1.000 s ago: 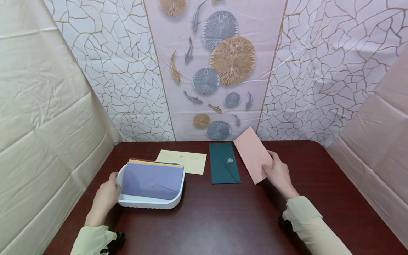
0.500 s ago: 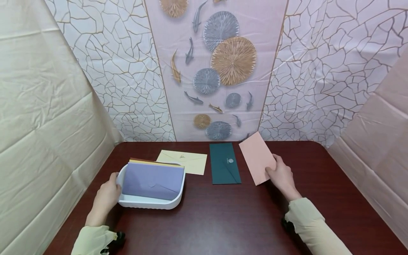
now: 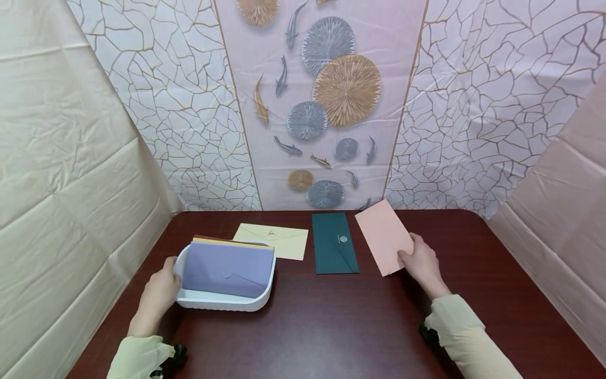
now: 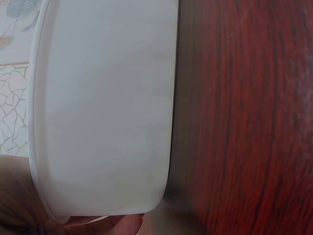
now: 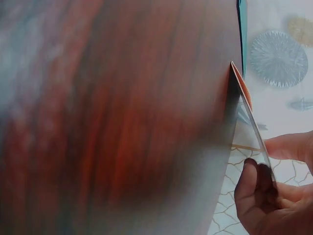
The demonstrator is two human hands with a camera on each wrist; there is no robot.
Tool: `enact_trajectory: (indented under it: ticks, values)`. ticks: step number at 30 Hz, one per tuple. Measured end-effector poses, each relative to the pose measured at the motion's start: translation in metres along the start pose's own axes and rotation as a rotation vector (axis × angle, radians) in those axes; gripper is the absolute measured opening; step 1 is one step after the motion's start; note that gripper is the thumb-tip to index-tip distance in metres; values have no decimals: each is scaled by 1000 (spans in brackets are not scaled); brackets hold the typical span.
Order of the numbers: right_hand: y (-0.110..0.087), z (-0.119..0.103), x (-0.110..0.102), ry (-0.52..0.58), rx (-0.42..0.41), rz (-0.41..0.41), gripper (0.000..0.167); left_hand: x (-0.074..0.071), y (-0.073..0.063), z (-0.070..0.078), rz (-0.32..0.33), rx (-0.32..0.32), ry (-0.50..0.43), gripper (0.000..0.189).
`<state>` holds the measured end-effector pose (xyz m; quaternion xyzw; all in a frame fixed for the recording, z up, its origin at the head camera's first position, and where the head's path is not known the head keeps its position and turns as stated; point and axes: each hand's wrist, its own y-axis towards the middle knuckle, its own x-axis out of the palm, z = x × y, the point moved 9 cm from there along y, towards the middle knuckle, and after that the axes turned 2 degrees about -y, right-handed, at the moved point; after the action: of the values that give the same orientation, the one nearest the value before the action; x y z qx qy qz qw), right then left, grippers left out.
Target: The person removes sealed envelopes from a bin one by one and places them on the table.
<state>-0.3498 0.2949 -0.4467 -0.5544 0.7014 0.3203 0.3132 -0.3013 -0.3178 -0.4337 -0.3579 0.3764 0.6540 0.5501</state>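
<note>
A white plastic basket [image 3: 222,302] stands at the left of the table, and my left hand [image 3: 156,289] grips its left end. In the left wrist view the basket's side wall [image 4: 107,107] fills much of the picture, with fingers curled at its end. Inside it a purple envelope [image 3: 227,268] leans in front of yellow and brown ones. My right hand [image 3: 422,263] pinches a pink envelope [image 3: 383,237] by its lower right edge, thumb on top. The right wrist view shows this envelope [image 5: 252,117] edge-on, tilted up from the table, between thumb and fingers.
A dark green envelope [image 3: 334,243] lies flat at the table's middle back. Left of it a cream envelope [image 3: 284,239] lies partly behind the basket. The dark red wooden table [image 3: 303,331] ends at a patterned cloth backdrop [image 3: 322,105].
My right hand has moved slightly right and toward me with the pink envelope, whose far end is lower now. The left hand and the basket have stayed in place.
</note>
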Motion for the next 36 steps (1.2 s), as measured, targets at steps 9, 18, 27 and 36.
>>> enact_trajectory:
  ticks: [9,18,27,36]
  values:
    - [0,7,9,-81,1,-141,71,1,1,-2,-12,-16,2,47]
    - [-1,8,14,-144,0,-201,69,0,1,-3,0,-3,-5,46]
    - [-2,6,18,-208,19,-231,70,0,0,-2,9,0,-7,46]
    - [0,1,19,-241,-4,-243,69,-1,0,-2,16,2,-14,46]
